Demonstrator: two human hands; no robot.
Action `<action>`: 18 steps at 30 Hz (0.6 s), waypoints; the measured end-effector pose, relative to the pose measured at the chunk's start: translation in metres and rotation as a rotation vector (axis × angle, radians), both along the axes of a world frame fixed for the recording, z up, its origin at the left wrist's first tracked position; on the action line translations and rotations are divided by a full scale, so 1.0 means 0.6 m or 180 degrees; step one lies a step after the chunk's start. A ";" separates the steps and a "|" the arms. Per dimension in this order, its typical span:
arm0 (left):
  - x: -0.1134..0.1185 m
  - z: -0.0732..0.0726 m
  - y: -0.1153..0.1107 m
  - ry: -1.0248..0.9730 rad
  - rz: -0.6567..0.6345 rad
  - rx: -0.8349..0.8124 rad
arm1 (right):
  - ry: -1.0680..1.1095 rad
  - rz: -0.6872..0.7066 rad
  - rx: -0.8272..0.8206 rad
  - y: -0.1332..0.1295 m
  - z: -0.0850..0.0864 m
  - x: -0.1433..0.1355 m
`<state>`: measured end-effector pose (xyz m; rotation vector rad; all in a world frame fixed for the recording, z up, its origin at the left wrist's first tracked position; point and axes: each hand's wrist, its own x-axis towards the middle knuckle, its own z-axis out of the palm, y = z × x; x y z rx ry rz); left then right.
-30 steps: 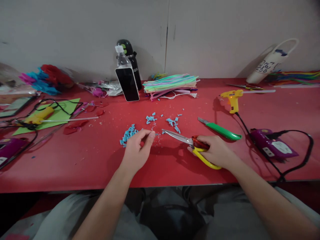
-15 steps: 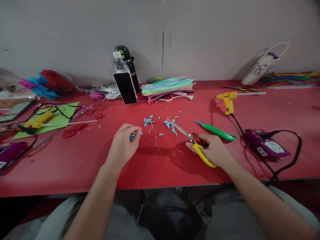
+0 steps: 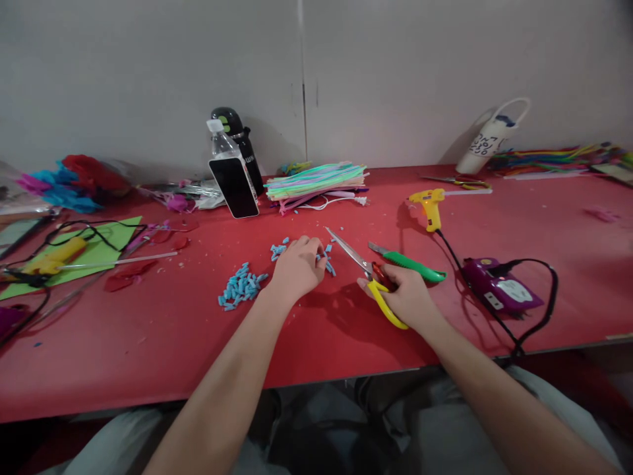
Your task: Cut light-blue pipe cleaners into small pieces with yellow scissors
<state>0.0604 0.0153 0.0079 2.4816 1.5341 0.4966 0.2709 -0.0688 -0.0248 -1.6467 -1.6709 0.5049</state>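
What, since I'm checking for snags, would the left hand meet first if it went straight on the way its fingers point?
The left hand would probably meet the small blue pieces just ahead of it; it may already touch them, as the gap is hard to judge.

It's a red table point(image 3: 173, 343), with small blue pieces point(image 3: 241, 288) heaped just left of the middle. Over to the right sit a green cutter point(image 3: 415, 265), a yellow glue gun point(image 3: 430, 208) and a purple socket box point(image 3: 475, 278). Toward the far side, a phone point(image 3: 234, 188) stands tilted, left of a bundle of pastel stems point(image 3: 316, 181); a green sheet point(image 3: 111, 247) lies at the left.
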 end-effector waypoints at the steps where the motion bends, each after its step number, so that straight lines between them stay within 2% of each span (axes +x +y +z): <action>1: -0.001 -0.003 0.000 -0.0013 -0.0047 0.0029 | 0.0036 0.0017 -0.0011 0.000 -0.001 0.000; 8: -0.021 -0.027 0.004 -0.0216 -0.0221 0.0070 | 0.0118 0.0109 -0.0075 0.000 -0.006 0.002; 18: -0.029 -0.043 0.012 -0.0475 -0.0180 0.0168 | 0.0113 0.0100 -0.0088 0.000 -0.009 0.000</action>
